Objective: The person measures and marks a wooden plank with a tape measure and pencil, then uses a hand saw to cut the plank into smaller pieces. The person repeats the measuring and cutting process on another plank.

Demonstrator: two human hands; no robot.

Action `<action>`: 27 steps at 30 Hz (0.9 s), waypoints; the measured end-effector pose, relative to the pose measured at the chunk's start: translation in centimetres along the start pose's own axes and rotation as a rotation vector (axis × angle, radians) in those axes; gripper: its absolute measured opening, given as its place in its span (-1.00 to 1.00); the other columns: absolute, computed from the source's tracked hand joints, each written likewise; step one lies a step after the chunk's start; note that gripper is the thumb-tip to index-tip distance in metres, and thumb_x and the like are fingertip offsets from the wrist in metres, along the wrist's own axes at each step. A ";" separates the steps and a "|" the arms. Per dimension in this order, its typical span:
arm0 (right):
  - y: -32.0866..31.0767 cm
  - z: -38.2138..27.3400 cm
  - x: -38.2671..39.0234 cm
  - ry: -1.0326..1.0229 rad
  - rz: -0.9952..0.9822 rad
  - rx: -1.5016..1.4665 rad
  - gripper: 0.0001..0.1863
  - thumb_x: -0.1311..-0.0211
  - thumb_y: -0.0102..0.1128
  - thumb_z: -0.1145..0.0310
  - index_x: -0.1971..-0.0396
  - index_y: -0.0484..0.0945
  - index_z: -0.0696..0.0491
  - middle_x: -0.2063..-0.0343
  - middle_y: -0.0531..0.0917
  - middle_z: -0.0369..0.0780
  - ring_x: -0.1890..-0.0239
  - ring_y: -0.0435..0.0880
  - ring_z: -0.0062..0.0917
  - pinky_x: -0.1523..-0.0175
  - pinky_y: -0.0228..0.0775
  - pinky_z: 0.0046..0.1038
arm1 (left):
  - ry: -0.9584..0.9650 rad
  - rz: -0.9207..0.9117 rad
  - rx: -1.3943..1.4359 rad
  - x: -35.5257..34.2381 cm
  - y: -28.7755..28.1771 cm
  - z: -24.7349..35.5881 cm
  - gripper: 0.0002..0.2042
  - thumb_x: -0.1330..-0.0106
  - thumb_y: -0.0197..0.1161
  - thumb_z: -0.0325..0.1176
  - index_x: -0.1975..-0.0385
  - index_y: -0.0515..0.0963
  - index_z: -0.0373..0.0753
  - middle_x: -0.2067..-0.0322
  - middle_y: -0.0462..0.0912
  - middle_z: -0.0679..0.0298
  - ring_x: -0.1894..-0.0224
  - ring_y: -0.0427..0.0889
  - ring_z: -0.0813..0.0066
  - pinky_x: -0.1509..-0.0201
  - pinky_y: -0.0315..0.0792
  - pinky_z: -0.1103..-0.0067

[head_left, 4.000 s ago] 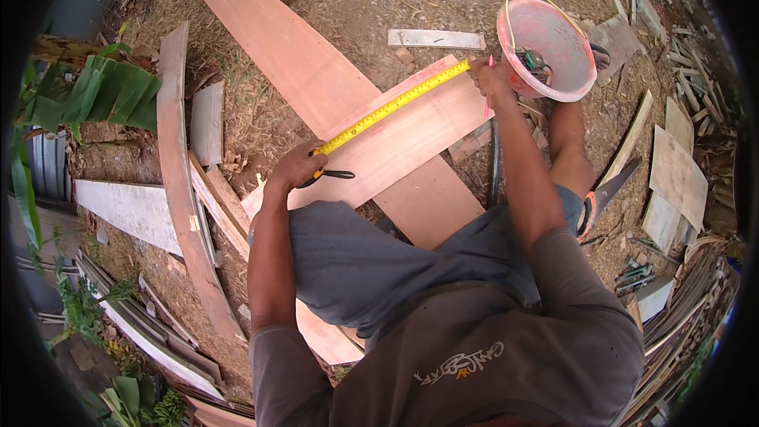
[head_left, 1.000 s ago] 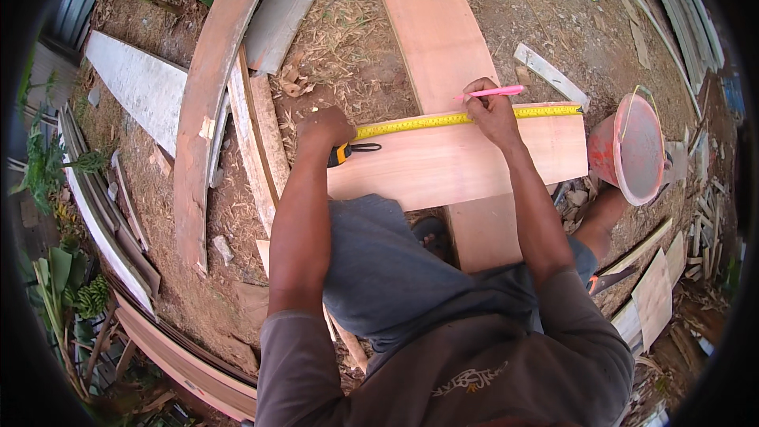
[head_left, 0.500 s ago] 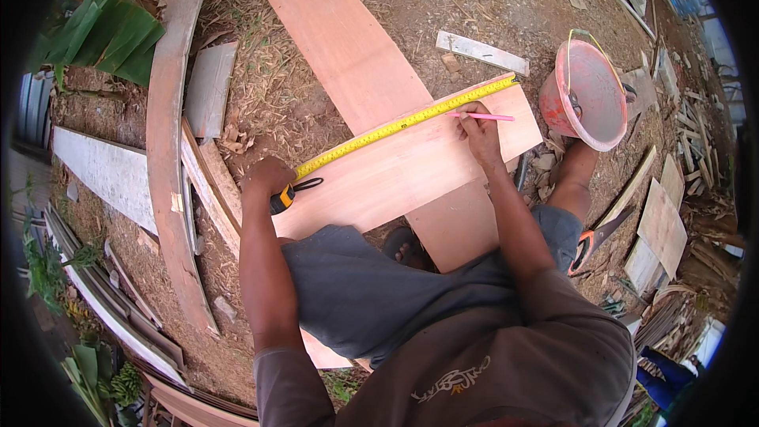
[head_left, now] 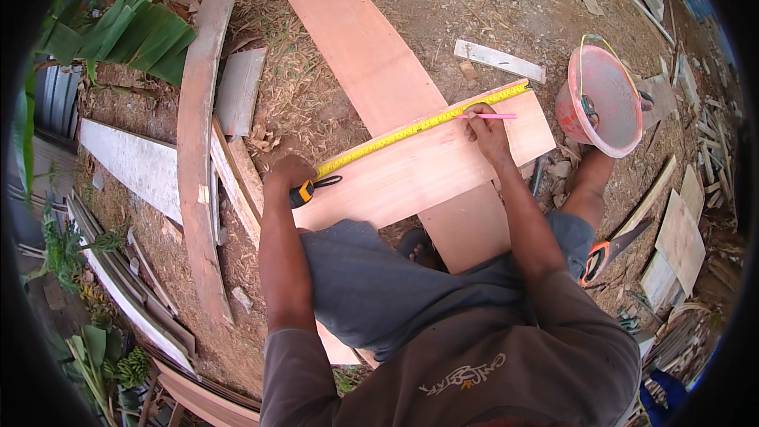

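A light reddish wooden board [head_left: 379, 190] lies crosswise in front of me, on top of a longer plank [head_left: 360, 43] that runs away from me. Along the board's far edge stretches the yellow blade of a tape measure [head_left: 411, 133], its end near the board's right end. My left hand [head_left: 289, 171] is closed round the black and yellow tape case at the board's left end. With fingers pinched, my right hand [head_left: 488, 134] holds a pink pencil [head_left: 498, 116], its tip close to the blade's near edge, right of the board's middle.
A pinkish bucket [head_left: 581, 103] stands tilted at the right beside my leg. Below it lies a handsaw [head_left: 605, 257] with an orange handle. A long plank [head_left: 202, 134] and a whitish board [head_left: 130, 162] lie at the left. Wood scraps [head_left: 502, 59] are strewn on the ground.
The whole view has shifted, so the scene appears farther right. Both hands keep nearly the same places on the board, still holding the tape measure and the pencil.
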State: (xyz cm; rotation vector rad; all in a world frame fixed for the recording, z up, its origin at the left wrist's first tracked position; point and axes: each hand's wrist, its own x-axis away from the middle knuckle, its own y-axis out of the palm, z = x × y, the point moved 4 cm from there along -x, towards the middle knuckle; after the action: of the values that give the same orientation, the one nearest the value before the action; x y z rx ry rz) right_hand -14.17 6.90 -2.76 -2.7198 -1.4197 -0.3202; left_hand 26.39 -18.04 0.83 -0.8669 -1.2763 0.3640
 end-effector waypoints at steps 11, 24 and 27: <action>7.9 -4.3 -2.4 -0.235 -0.331 0.260 -0.96 -0.33 0.16 0.48 0.27 0.51 0.09 0.45 0.53 -0.37 0.43 0.45 -0.75 0.33 0.33 -0.60 | 0.032 0.011 -0.024 -0.8 0.7 -0.3 -0.58 -0.11 0.26 -0.04 0.22 0.74 -0.26 0.17 0.73 -0.06 0.08 0.71 0.00 -0.05 0.55 0.29; 9.4 -0.6 -4.2 -0.044 -0.333 0.127 -0.93 -0.45 0.08 0.44 0.19 0.52 0.10 0.52 0.53 -0.35 0.51 0.48 -0.76 0.42 0.40 -0.64 | -0.149 0.063 0.250 5.5 -2.0 -8.4 -0.60 -0.06 0.50 -0.11 0.12 0.73 -0.14 0.17 0.77 0.11 0.14 0.74 0.22 0.05 0.56 0.38; 9.3 -0.3 -4.1 -0.058 -0.319 0.118 -0.94 -0.45 0.08 0.45 0.20 0.52 0.09 0.51 0.54 -0.37 0.50 0.49 -0.77 0.42 0.42 -0.65 | -0.353 0.062 0.292 7.8 -0.6 -13.8 -0.72 -0.11 0.53 -0.11 0.30 0.77 -0.17 0.35 0.78 0.11 0.29 0.74 0.34 0.18 0.55 0.37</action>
State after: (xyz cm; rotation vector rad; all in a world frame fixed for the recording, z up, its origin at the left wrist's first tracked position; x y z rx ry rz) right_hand -8.88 -1.82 -2.88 -2.4260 -1.8275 -0.1647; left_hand 41.36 -18.09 6.02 -0.6093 -1.4753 0.7588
